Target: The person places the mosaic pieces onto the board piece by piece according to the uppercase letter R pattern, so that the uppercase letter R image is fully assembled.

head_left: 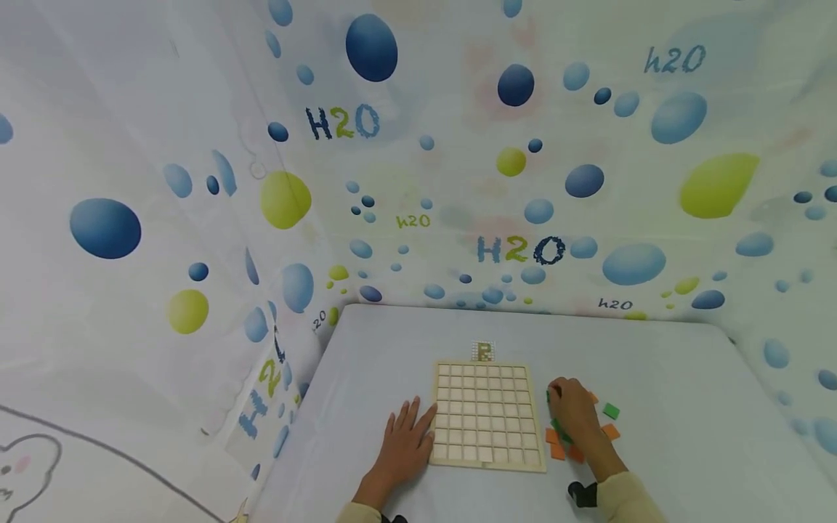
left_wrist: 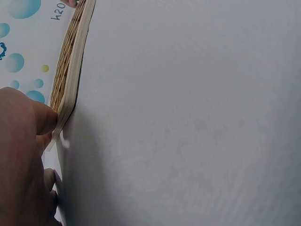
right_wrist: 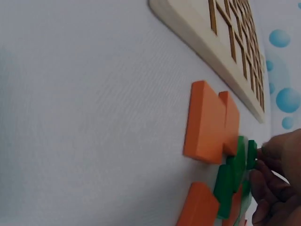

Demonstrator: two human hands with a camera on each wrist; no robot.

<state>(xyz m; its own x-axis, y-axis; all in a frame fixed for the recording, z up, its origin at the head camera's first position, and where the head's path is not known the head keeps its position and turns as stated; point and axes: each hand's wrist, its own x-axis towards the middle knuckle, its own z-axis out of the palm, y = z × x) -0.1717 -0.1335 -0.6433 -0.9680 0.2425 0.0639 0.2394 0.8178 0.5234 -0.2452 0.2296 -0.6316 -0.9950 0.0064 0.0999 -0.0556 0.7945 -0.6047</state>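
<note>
A wooden grid board (head_left: 484, 415) with empty square cells lies flat on the white table. My left hand (head_left: 404, 444) rests at its left side with fingers spread and straight; in the left wrist view a finger and thumb (left_wrist: 45, 118) touch the board's corner. To the right of the board, my right hand (head_left: 575, 410) reaches over a loose group of square tiles. Between its thumb and fingers it pinches a green tile (right_wrist: 252, 154), seen on edge. Orange tiles (right_wrist: 206, 123) and other green tiles (right_wrist: 224, 190) lie below that hand, some partly hidden by it.
A small card with a brown and white grid pattern (head_left: 484, 351) lies just beyond the board. One green tile (head_left: 611, 411) sits apart on the right. Behind the table (head_left: 680, 407) hangs a white curtain (head_left: 445, 181) with blue and green dots.
</note>
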